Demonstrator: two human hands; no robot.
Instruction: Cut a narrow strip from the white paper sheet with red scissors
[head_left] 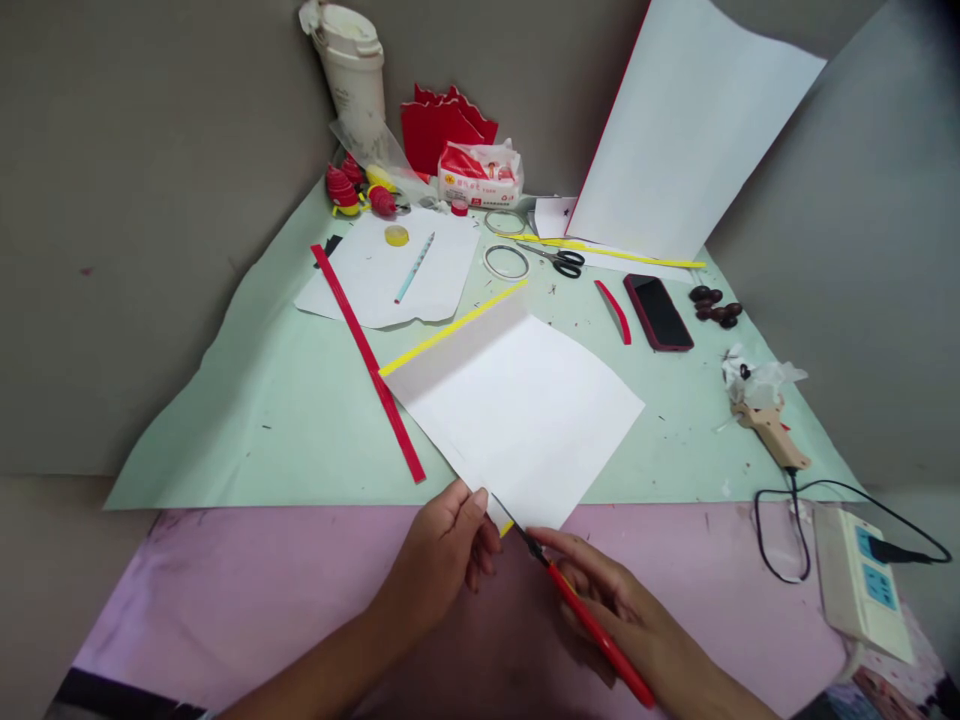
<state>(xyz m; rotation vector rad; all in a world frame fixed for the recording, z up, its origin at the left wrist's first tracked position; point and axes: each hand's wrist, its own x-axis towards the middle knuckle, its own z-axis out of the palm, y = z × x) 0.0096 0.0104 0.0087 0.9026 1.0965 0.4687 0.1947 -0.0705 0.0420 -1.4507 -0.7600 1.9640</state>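
A white sheet of paper (517,410) with a yellow strip (450,330) along its far left edge lies tilted over the green mat. Its near corner is pinched between the thumb and fingers of my left hand (454,530). In my right hand (615,590) are red-handled scissors (592,615), their blades at that near corner, close to my left thumb. A bit of yellow shows under the paper beside the blades. To the left, a long red strip (367,355) runs beneath the paper's left corner.
Behind lie black-handled scissors (566,262), a tape roll (506,262), a pen (415,268) and tissues (480,175). On the right are a phone (658,313), a glue gun (772,435) with its cord, and a power strip (862,580). A white cup (352,80) stands back left.
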